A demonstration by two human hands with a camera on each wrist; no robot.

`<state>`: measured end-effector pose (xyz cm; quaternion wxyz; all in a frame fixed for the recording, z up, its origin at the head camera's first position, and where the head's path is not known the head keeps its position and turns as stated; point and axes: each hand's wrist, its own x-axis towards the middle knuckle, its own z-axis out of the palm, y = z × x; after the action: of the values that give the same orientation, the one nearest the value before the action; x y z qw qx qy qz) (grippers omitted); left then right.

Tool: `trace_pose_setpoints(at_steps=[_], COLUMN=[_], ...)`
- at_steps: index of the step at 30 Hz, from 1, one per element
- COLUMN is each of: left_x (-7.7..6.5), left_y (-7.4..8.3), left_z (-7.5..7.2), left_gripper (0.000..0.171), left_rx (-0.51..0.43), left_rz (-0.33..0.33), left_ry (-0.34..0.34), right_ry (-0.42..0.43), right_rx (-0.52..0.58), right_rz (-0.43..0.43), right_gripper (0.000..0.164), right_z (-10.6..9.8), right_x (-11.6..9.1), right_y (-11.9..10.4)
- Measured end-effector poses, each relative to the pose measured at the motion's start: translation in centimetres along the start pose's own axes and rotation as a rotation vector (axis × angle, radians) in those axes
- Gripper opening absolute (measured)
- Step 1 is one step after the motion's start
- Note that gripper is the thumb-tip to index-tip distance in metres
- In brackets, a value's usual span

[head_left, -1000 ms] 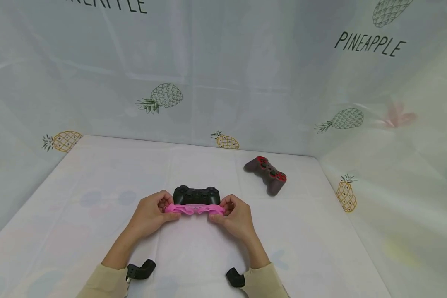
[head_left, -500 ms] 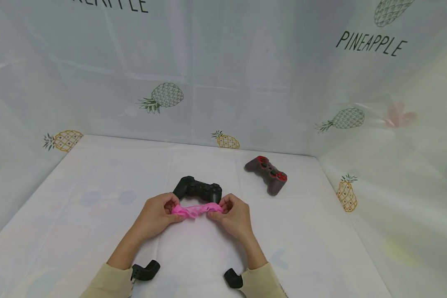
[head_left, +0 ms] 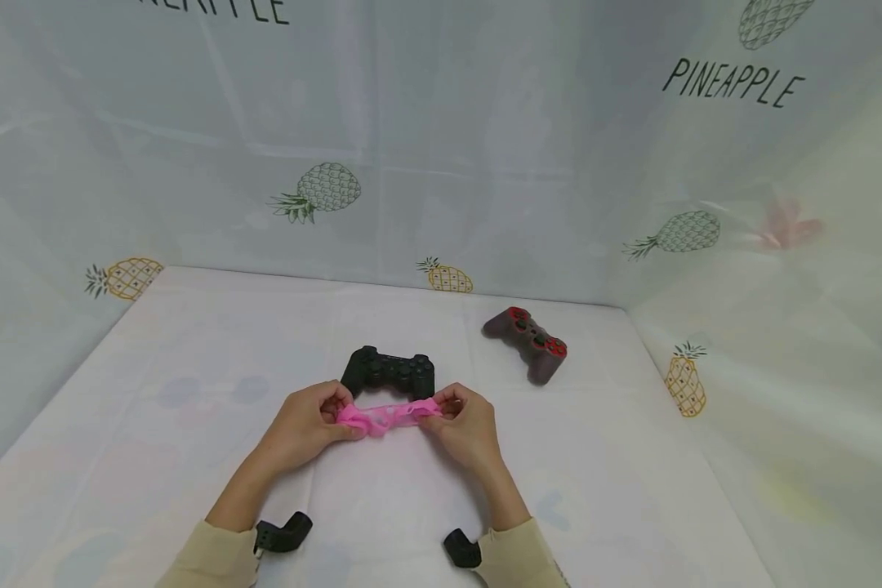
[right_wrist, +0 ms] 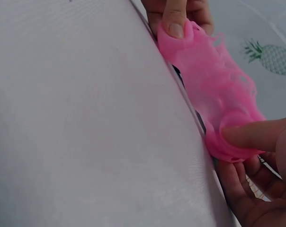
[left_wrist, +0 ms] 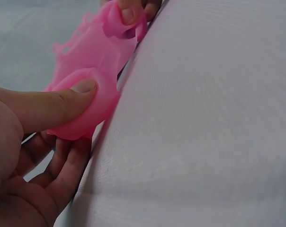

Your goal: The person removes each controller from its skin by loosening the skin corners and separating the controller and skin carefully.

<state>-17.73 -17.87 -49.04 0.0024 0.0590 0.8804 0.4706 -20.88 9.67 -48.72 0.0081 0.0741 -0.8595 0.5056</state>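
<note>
A soft pink silicone controller cover [head_left: 385, 417] is held between both hands, just in front of a black game controller [head_left: 389, 371] on the table. My left hand [head_left: 312, 425] pinches the cover's left end, thumb on the near side and fingers behind. The other end is pinched by my right hand [head_left: 465, 425] in the same way. In the left wrist view the cover [left_wrist: 88, 71] bulges round under the left thumb. The right wrist view shows the cover [right_wrist: 209, 90] stretched thin between the ends, its cut-out edge uneven.
A dark controller with red buttons [head_left: 527, 343] lies at the back right of the white-covered table [head_left: 595, 457]. Behind the table and along its sides hangs a pineapple-print curtain [head_left: 485, 163]. Black wrist-worn devices [head_left: 284, 532] jut from the sleeves.
Both hands have kept their pinch on the pink cover, which has bent and crumpled. The left hand moved slightly right. The black controller turned and shifted a little farther back.
</note>
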Motion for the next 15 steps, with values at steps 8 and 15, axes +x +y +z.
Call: trace_pose_setpoints(at_steps=[8, 15], left_x=[-0.1, -0.4], left_y=[0.1, 0.2], left_z=[-0.4, -0.8], left_gripper=[0.036, 0.033], left_rx=[-0.040, -0.012], left_rz=[-0.003, 0.065], left_ry=[-0.075, -0.141], right_ry=[-0.161, -0.264], right_rx=[0.016, -0.029], right_rz=[-0.086, -0.145], right_gripper=[0.023, 0.027], right_z=[-1.1, -1.8], right_x=[-0.3, -0.6], right_y=[0.0, 0.2])
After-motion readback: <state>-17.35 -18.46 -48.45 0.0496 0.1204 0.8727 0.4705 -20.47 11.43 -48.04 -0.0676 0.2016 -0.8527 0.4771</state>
